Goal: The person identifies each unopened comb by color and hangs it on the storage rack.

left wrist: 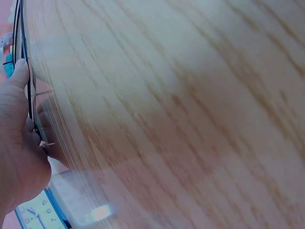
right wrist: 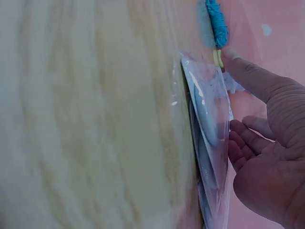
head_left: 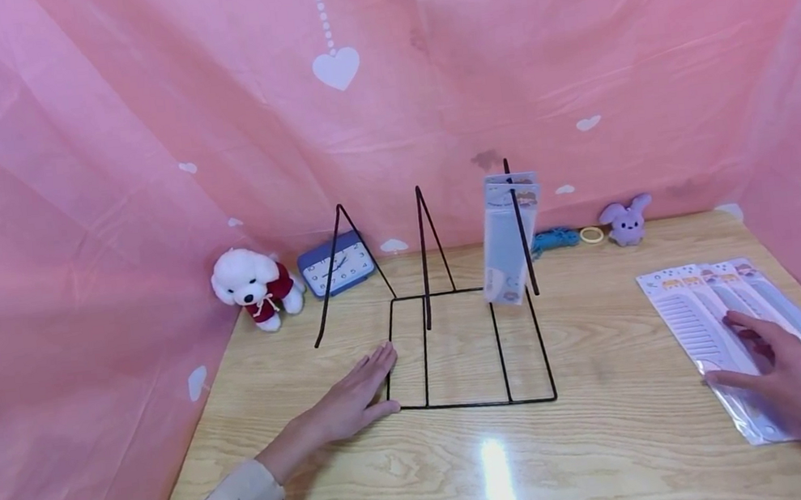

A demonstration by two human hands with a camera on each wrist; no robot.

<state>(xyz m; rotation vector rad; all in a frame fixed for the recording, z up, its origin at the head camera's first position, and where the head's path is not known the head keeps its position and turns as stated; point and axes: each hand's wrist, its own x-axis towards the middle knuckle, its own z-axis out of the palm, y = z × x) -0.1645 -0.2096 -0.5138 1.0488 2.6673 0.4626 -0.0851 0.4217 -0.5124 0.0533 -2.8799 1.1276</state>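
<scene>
Clearly, the rack [head_left: 428, 312] stands between both hands [head_left: 357, 397] [head_left: 795, 375].

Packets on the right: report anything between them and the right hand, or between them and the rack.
Nothing visible blocks the right hand, which is at the packets. Only tabletop shows between them and the rack, though at least one packet hangs on its right prong.

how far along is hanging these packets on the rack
Looks done: hanging packets on the right-hand prong of the rack. In hand: left hand touches the rack's base; right hand is at the laid-out packets, none plainly lifted. Apparently left: hanging those, with two prongs bare.
</scene>
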